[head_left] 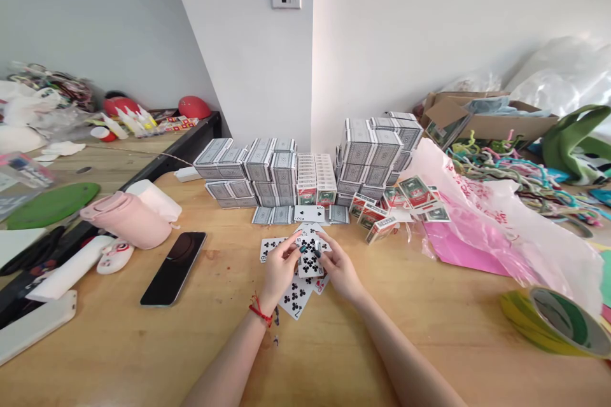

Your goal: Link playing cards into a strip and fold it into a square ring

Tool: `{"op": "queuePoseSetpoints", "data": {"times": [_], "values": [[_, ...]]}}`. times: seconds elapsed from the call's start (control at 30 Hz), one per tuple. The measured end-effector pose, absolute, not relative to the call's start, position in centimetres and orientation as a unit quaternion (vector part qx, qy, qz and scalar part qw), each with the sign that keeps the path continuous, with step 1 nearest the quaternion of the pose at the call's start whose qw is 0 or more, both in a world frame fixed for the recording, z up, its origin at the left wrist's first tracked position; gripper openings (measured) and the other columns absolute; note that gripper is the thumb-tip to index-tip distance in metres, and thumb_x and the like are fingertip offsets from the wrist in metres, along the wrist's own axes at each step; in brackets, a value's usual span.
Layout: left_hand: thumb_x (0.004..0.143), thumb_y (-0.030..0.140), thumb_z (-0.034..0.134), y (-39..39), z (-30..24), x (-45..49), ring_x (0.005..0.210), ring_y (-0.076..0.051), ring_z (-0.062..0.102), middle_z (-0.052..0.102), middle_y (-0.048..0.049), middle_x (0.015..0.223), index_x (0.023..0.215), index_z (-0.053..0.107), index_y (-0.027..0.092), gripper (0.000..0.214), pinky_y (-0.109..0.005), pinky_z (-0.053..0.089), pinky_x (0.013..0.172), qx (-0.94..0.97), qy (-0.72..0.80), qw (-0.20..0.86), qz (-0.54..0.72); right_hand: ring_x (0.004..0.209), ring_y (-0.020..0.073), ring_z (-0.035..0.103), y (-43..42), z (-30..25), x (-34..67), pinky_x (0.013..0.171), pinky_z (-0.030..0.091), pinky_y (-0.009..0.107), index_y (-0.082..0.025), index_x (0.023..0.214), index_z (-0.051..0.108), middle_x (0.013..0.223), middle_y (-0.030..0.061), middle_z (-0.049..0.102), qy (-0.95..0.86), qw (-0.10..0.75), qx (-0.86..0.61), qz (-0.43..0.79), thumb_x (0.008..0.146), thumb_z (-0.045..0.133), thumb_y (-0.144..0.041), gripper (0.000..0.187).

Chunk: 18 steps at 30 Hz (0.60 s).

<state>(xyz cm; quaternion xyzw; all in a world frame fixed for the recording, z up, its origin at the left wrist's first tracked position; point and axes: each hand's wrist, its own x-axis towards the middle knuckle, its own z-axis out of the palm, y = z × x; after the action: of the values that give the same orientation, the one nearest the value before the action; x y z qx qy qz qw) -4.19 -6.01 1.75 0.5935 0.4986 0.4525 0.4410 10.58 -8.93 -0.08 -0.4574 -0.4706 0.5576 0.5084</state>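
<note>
My left hand (280, 268) and my right hand (340, 268) meet over a loose pile at the middle of the table. Between them is a ten-of-clubs playing card (310, 264), pinched at its left and right sides by thumbs and fingers. Whether other cards sit behind it cannot be told. Below it a seven of clubs (294, 303) lies slanted, with a red-suited card (321, 284) partly covered at its right. Another black-suited card (268, 246) pokes out beside my left hand. A two of spades (309, 213) lies just beyond.
Stacks of grey-backed cards (272, 162) and more at right (372, 146) stand against the wall, with boxed decks (316, 175) between them. Loose card boxes (375, 216) lie right. A phone (174, 269) and pink cup (128, 219) are left; pink wrapping (458, 222) and yellow tape (554, 321) right.
</note>
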Motion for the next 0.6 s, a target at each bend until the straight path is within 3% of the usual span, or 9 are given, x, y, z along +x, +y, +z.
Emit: {"op": "queuePoseSetpoints", "data": {"times": [0.17, 0.3, 0.6], "values": [[0.071, 0.027, 0.057, -6.2, 1.8, -3.8, 0.059, -0.011, 0.053, 0.06, -0.0004, 0.07, 0.112, 0.054, 0.017, 0.043, -0.021, 0.043, 0.054, 0.561, 0.508, 0.466, 0.459, 0.044, 0.0069, 0.033, -8.8, -0.4, 10.6, 0.042, 0.032, 0.017, -0.017, 0.126, 0.038, 0.053, -0.0077, 0.039, -0.462, 0.525, -0.477, 0.532, 0.078, 0.049, -0.038, 0.054], [0.07, 0.028, 0.06, -6.3, 1.5, -3.6, 0.066, -0.013, 0.06, 0.065, -0.0038, 0.074, 0.1, 0.056, 0.014, 0.033, -0.025, 0.048, 0.062, 0.531, 0.516, 0.477, 0.473, 0.045, 0.0065, 0.028, -8.7, -0.6, 10.7, 0.042, 0.026, 0.017, -0.015, 0.128, 0.039, 0.052, -0.008, 0.033, -0.458, 0.531, -0.486, 0.522, 0.077, 0.051, -0.039, 0.057], [0.073, 0.025, 0.057, -6.2, 0.4, -3.6, 0.086, -0.018, 0.062, 0.066, -0.008, 0.098, 0.102, 0.062, 0.017, 0.03, -0.03, 0.05, 0.076, 0.544, 0.514, 0.45, 0.486, 0.048, 0.0069, 0.03, -8.6, -0.7, 10.9, 0.046, 0.029, 0.019, -0.015, 0.132, 0.034, 0.056, -0.0065, 0.035, -0.427, 0.539, -0.477, 0.547, 0.077, 0.052, -0.038, 0.063]]}}
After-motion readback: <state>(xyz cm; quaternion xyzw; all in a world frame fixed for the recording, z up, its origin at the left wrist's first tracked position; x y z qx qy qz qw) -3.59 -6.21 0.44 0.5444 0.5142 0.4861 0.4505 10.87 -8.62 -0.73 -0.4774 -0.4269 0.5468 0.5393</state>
